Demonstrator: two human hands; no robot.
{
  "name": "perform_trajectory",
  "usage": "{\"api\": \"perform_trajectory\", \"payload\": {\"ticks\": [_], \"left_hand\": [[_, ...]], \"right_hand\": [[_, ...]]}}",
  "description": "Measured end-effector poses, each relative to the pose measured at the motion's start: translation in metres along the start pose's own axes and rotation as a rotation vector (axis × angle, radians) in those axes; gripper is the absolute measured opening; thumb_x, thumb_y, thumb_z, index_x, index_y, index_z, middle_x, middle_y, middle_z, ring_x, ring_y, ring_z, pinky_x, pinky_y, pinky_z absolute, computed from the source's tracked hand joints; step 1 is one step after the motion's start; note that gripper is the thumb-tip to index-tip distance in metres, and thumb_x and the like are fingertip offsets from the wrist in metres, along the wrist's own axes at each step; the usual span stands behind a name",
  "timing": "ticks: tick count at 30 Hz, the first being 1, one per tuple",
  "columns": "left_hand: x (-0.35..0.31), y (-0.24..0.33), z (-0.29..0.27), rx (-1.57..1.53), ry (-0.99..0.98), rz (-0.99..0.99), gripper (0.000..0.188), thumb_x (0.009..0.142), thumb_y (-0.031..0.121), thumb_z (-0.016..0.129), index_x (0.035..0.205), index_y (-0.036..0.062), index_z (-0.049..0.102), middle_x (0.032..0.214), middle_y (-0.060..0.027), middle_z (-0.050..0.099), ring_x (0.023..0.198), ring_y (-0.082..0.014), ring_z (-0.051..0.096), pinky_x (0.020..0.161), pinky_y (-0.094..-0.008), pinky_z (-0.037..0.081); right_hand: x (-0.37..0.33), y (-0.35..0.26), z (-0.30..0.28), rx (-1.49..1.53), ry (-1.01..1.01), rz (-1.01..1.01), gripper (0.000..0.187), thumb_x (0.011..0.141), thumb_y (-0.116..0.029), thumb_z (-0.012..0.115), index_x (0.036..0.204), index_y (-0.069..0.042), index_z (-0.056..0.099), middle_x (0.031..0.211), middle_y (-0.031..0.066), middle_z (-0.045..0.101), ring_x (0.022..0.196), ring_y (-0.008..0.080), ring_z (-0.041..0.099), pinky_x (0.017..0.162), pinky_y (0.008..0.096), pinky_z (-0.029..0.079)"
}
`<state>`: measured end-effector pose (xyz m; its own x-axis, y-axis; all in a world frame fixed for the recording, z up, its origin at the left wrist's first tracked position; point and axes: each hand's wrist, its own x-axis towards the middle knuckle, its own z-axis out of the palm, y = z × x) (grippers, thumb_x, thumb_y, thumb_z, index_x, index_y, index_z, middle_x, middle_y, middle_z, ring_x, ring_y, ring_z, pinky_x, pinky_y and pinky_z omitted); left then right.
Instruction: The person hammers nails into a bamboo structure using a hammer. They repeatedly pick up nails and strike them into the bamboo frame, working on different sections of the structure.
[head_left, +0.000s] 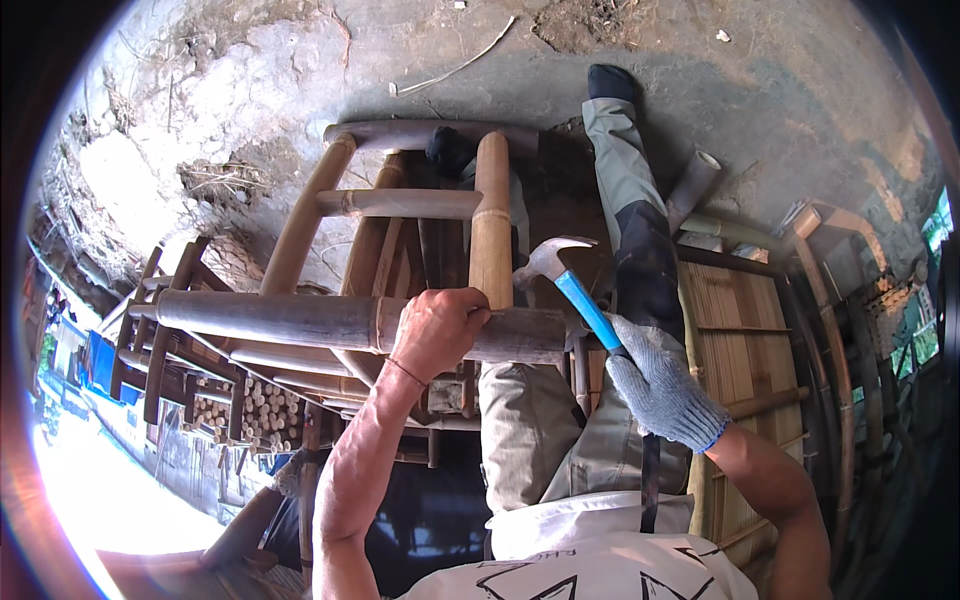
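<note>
My bare left hand (438, 332) rests on a thick dark bamboo pole (270, 318) of a bamboo frame. Its fingers are closed in a pinch beside the foot of a lighter bamboo post (491, 235), where that post meets the pole. Whatever lies between the fingertips is too small or hidden to make out. In a grey knitted glove, my right hand (665, 385) grips a claw hammer (588, 308) by its blue handle. The metal head is raised just right of the post, apart from it. A thinner crosspiece (405, 204) joins the post to another one farther left.
My legs (640, 215) straddle the work, one stretched forward on the rough concrete floor (460, 60). A slatted bamboo panel (745, 330) lies at the right, near a short cut tube (695, 180). Stacked bamboo pieces (250, 412) and another bamboo frame (155, 340) stand at the left.
</note>
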<state>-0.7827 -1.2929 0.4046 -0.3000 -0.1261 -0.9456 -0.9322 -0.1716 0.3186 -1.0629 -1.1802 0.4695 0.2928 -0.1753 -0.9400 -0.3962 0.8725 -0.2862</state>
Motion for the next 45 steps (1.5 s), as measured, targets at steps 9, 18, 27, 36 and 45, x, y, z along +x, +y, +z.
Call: {"api": "perform_trajectory", "payload": {"ticks": [9,18,27,36,45], "left_hand": [[0.002,-0.002,0.000,0.022,0.002,0.020,0.011,0.086,0.021,0.070,0.092,0.0124,0.075,0.073,-0.0132,0.070,0.075,-0.0329,0.070,0.071,-0.0418,0.055],[0.001,0.002,-0.002,0.067,0.015,0.022,0.014,0.086,0.023,0.070,0.093,0.0122,0.075,0.073,-0.0146,0.070,0.073,-0.0335,0.070,0.070,-0.0428,0.056],[-0.079,0.125,0.057,-0.661,0.092,-0.228,0.017,0.089,0.016,0.071,0.101,0.0033,0.071,0.072,-0.0063,0.071,0.065,-0.0138,0.069,0.061,-0.0318,0.055],[-0.003,0.012,0.021,-0.161,0.262,-0.056,0.016,0.081,0.024,0.075,0.089,0.0107,0.078,0.083,-0.0143,0.074,0.080,-0.0304,0.072,0.073,-0.0405,0.056],[0.010,0.004,0.009,-0.127,-0.020,-0.110,0.022,0.081,0.030,0.074,0.093,0.0120,0.079,0.072,-0.0115,0.071,0.071,-0.0253,0.071,0.069,-0.0362,0.055]], "right_hand": [[0.006,-0.002,0.006,-0.195,0.107,-0.185,0.046,0.098,-0.020,0.058,0.138,-0.001,0.049,0.073,0.0196,0.065,0.064,0.0339,0.067,0.059,0.0449,0.051],[0.015,0.004,0.003,-0.181,-0.012,-0.207,0.042,0.099,-0.019,0.056,0.135,0.000,0.050,0.084,0.0226,0.065,0.069,0.0395,0.066,0.063,0.0468,0.052],[0.004,-0.038,-0.002,0.685,0.059,0.151,0.025,0.095,-0.016,0.067,0.115,-0.005,0.056,0.075,-0.0035,0.054,0.063,0.0042,0.055,0.057,0.0245,0.047],[0.016,-0.029,-0.012,0.514,0.199,0.053,0.027,0.096,-0.013,0.062,0.121,-0.002,0.056,0.074,0.0024,0.061,0.061,0.0096,0.059,0.058,0.0273,0.049],[0.009,-0.013,-0.021,0.425,0.089,0.124,0.029,0.098,-0.017,0.061,0.122,-0.002,0.055,0.077,0.0043,0.061,0.059,0.0093,0.057,0.055,0.0286,0.048]]}}
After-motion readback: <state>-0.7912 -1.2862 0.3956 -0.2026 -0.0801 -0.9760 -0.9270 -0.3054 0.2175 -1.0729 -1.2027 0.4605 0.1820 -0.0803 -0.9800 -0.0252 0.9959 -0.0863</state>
